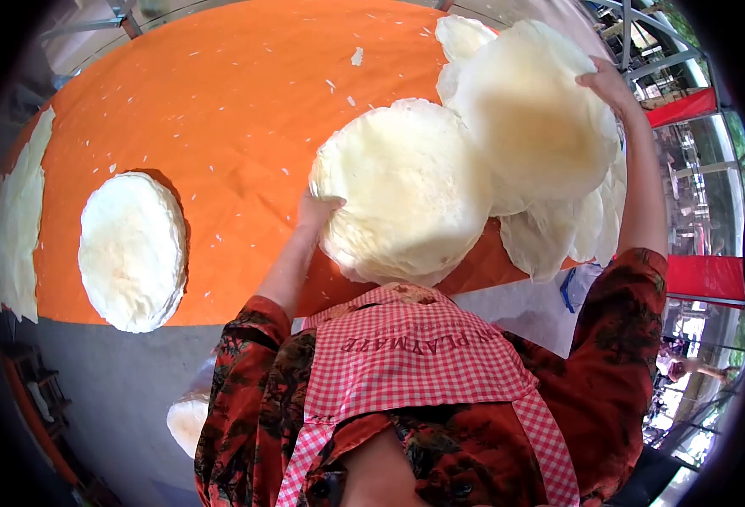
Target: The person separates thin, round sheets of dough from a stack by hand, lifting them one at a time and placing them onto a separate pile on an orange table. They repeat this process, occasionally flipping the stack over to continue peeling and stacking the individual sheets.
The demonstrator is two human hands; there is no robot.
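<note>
My left hand (320, 211) grips the left edge of a thick stack of round, thin, pale sheets (402, 190), its thumb on top and the other fingers hidden beneath. With fingers closed on its upper right rim, my right hand (602, 83) holds a round sheet (529, 110) with a browned middle. That sheet is raised and overlaps the right side of the stack. Under and beyond it, more loose sheets (550, 237) lie at the table's right edge.
An orange-covered table (220, 101) bears scattered white crumbs. Another round stack (132, 252) sits at its left front, and pale sheets (19, 228) hang over the far left edge. Below the table edge is a round pale bundle (188, 424).
</note>
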